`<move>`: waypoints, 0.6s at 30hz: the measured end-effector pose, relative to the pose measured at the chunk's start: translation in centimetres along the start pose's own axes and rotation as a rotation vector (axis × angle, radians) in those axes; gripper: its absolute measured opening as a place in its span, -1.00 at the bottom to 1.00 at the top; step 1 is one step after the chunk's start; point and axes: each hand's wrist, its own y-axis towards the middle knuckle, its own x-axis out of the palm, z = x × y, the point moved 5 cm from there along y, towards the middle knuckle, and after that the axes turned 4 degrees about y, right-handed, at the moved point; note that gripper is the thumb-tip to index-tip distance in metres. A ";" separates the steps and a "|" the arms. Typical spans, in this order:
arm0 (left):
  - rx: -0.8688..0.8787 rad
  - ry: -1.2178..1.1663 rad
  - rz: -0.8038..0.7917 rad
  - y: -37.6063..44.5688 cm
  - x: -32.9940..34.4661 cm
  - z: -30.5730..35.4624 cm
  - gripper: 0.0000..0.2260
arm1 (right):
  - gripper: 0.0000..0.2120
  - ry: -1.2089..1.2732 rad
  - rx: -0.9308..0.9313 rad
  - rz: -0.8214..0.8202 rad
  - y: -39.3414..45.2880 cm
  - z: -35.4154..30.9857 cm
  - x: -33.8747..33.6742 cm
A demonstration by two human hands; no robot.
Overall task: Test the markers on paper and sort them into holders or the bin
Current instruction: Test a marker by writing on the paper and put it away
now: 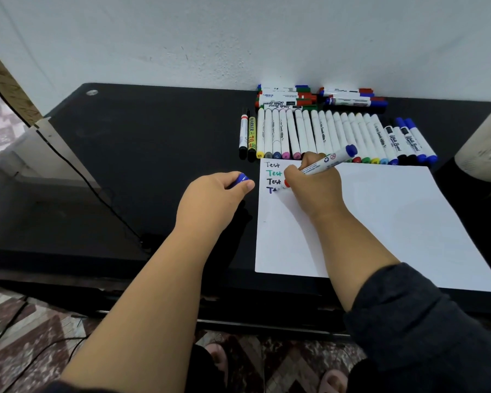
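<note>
Paper [380, 222] lies flat on the black bench [139, 154], and everything else sits relative to that sheet. At its far-left corner the right hand [309, 182] grips a blue-ended marker [328, 161], fingers curled round the barrel, tip down on the sheet beside a fourth line of writing; above it stand three finished words, "Test" in black, green and black. Just off the sheet's left edge the left hand [216, 199] rests on the bench, fingers curled round a blue cap [242, 178]. Along the sheet's far edge a row of markers [323, 134] lies side by side, coloured ends toward the sheet. Beyond that row, against the wall, more markers lie in two small stacks [318, 97].
</note>
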 end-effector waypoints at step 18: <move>0.002 -0.020 -0.011 -0.2 0.1 0.1 -0.66 | -0.68 0.095 0.038 0.029 -0.2 0.4 -0.4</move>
